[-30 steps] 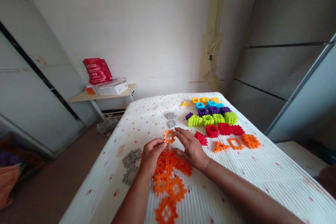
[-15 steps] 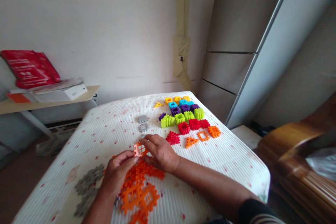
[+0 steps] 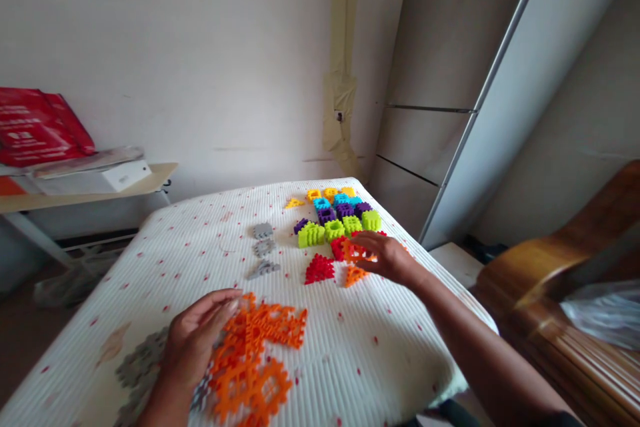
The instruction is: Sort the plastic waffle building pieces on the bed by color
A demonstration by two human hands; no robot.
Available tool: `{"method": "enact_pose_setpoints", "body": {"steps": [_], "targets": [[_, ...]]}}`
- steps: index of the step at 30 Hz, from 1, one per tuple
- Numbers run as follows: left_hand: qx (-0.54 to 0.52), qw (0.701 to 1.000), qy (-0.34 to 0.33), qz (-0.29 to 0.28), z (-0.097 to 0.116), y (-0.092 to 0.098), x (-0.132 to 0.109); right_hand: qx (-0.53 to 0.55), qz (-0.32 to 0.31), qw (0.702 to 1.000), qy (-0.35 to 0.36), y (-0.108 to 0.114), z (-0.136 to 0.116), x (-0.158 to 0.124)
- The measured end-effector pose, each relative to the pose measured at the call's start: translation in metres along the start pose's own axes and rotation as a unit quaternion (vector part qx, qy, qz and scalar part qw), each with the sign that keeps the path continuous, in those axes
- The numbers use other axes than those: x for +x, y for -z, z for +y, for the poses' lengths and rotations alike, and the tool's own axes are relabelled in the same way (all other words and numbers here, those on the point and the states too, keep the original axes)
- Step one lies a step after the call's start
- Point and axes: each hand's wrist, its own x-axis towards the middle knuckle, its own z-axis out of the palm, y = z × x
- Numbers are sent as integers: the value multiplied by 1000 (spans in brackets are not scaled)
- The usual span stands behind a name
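My right hand (image 3: 387, 259) grips an orange square piece (image 3: 354, 251) above the red stacks (image 3: 339, 248) and an orange triangle (image 3: 355, 275). At the near left, my left hand (image 3: 200, 330) is at the edge of a loose heap of orange pieces (image 3: 255, 347); thumb and fingers are close together, and whether they pinch a piece is unclear. Gray pieces (image 3: 143, 360) lie left of that hand, partly hidden by it. Several gray pieces (image 3: 263, 248) form a column mid-table. A red triangular stack (image 3: 319, 269) sits left of the orange triangle.
Lime green (image 3: 311, 235), purple (image 3: 326, 215), blue (image 3: 321, 204) and yellow pieces (image 3: 313, 195) stand in rows on the white quilted cloth (image 3: 200, 240). A side table (image 3: 160, 177) is left, a refrigerator (image 3: 425, 93) right, carved wooden furniture (image 3: 530, 247) at far right.
My right hand has moved right, carrying the orange square from the heap to the sorted rows. My left hand has let go of that square and stays by the heap. The view has shifted slightly.
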Motion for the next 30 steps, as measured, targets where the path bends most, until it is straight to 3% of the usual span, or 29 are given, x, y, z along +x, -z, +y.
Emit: {"method": "enact_pose_setpoints", "body": {"steps": [4,8,21,27,30], "targets": [[-7,1000,4,13,0,-2,1,-56,-55,991,-105,34,57,-33],[-10,1000,0,13,-3,-3,3,-62,-115,977,-167,43,87,-52],[16,999,-14,38,-6,3,4,-66,-161,965,-196,30,101,-58],[40,997,-45,45,11,-5,-4,-77,-129,978,-147,21,117,-69],[94,992,-66,43,12,-4,-4,-93,-90,985,-118,21,112,-67]]}}
